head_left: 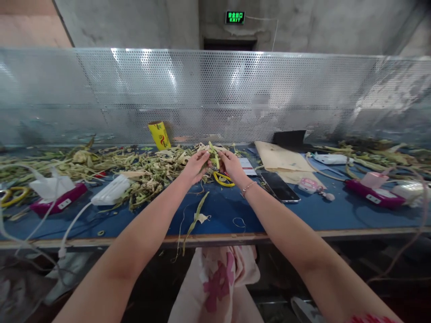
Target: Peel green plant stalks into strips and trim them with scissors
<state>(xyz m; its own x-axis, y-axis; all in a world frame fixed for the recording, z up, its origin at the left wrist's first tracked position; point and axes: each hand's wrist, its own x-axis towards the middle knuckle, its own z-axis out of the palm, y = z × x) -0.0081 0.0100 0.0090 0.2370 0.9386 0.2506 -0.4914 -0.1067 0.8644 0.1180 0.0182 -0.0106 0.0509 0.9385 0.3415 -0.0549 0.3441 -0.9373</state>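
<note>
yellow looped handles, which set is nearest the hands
The yellow looped handles just below the right hand; the other yellow set lies at the picture's left edge.

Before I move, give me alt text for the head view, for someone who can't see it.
A person's left hand and right hand hold a green plant stem between them above a blue table. A heap of withered plant pieces lies to the left, a dark phone to the right, and a perforated screen stands behind.
</note>
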